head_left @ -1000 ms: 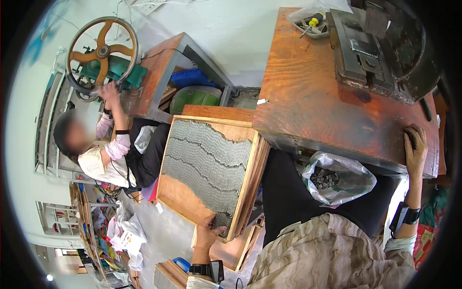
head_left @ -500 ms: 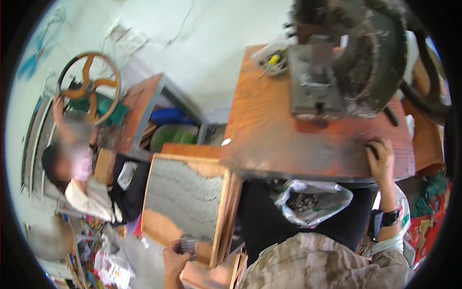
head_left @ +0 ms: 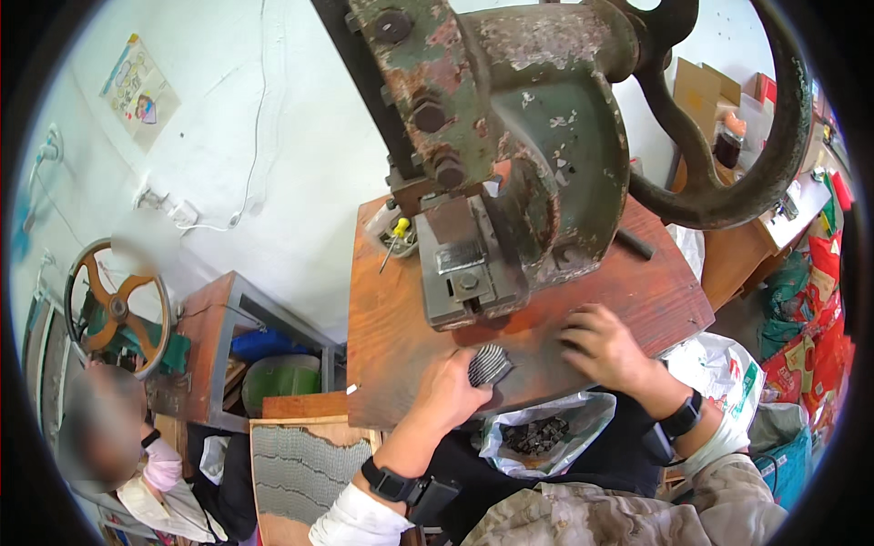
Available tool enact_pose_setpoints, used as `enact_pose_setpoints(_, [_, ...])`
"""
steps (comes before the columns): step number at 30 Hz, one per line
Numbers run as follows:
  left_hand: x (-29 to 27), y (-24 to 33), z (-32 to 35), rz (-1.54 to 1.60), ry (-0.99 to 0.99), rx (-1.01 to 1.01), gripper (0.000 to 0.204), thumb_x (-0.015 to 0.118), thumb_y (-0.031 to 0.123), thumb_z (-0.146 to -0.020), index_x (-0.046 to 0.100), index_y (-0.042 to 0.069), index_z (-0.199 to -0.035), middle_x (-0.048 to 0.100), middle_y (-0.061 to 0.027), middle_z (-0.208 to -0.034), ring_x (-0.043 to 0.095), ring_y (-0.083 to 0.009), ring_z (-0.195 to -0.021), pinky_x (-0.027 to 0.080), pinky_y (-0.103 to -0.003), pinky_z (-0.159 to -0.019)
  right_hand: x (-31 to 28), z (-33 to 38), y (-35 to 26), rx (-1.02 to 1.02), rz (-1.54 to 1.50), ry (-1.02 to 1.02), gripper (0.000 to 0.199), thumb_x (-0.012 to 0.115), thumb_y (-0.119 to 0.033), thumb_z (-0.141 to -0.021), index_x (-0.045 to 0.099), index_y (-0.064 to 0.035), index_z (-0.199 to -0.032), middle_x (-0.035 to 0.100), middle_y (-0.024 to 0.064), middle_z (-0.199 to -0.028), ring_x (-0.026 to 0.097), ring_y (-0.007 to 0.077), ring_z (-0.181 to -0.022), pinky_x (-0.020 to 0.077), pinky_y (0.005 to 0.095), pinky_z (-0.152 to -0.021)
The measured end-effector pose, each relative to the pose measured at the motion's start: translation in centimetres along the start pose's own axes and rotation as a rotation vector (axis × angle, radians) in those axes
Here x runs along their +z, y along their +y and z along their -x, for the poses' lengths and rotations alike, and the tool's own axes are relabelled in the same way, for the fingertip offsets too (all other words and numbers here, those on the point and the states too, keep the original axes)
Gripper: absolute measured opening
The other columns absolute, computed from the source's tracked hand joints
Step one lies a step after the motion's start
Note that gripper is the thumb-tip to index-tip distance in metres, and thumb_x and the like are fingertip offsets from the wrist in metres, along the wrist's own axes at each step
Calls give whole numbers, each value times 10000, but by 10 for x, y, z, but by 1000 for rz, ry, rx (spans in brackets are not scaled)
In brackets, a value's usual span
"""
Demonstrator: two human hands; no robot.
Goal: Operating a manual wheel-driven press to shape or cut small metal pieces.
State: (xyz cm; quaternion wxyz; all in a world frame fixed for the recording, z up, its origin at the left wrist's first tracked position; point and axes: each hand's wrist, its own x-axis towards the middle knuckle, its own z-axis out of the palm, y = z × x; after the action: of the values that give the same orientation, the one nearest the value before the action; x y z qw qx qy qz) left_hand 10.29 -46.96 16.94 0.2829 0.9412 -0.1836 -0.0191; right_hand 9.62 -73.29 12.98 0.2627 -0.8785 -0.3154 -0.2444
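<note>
My left hand (head_left: 448,389) is closed on a short stack of thin grey metal pieces (head_left: 490,365), held low at the front of the reddish-brown wooden bench (head_left: 391,318). My right hand (head_left: 603,350) hovers over the same bench to the right, its fingers bent and apart, and I see nothing in them. Just beyond both hands stands a worn green hand press (head_left: 555,136), its metal die block (head_left: 464,264) bolted at the base. To the left, a shallow wooden tray (head_left: 264,519) holds many rows of similar grey pieces.
A plastic bag (head_left: 596,414) with dark metal bits hangs open below the bench edge. A yellow-handled screwdriver (head_left: 399,229) lies in a container by the press. The big handwheel (head_left: 792,118) juts out at right. A co-worker (head_left: 168,473) sits at left beside another wheel (head_left: 118,309).
My left hand has risen from the tray to the bench front, carrying the stack of metal pieces. My right hand has moved left along the bench, and the view has shifted right.
</note>
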Motion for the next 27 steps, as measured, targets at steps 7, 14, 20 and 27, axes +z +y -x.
enact_pose_setpoints(7, [23, -10, 13, 8, 192, 86, 545, 726, 191, -659, 548, -27, -1125, 551, -204, -1011, 527, -373, -954, 433, -409, -837, 51, -43, -34, 52, 200, -382, 810, 624, -553, -719, 405, -41, -1307, 359, 201, -1347, 267, 425, -1271, 236, 565, -1012])
enact_pose_setpoints(14, [31, -19, 18, -18, 337, 126, 488, 746, 163, -645, 566, -18, -1062, 570, -186, -930, 540, -367, -865, 453, -423, -770, 35, -41, -14, 119, -125, -318, 698, 708, -399, -713, 461, -61, -1272, 434, 196, -1303, 353, 386, -1237, 282, 485, -1029])
enact_pose_setpoints(20, [-21, -14, 31, 508, 494, -240, 464, 770, 124, -647, 611, -75, -1035, 666, -147, -902, 620, -165, -776, 495, -305, -709, 34, -28, -9, 91, -202, -109, 407, 721, -265, -707, 623, -70, -1051, 578, 105, -1088, 496, 299, -1036, 393, 405, -916])
enact_pose_setpoints(27, [-46, 16, -82, 154, 471, -157, 463, 736, 280, -626, 639, -36, -949, 643, -240, -874, 634, -351, -790, 486, -414, -710, 32, -31, -14, 44, -114, -117, 374, 717, -247, -703, 631, -63, -1017, 564, 76, -1087, 485, 284, -1012, 388, 397, -899])
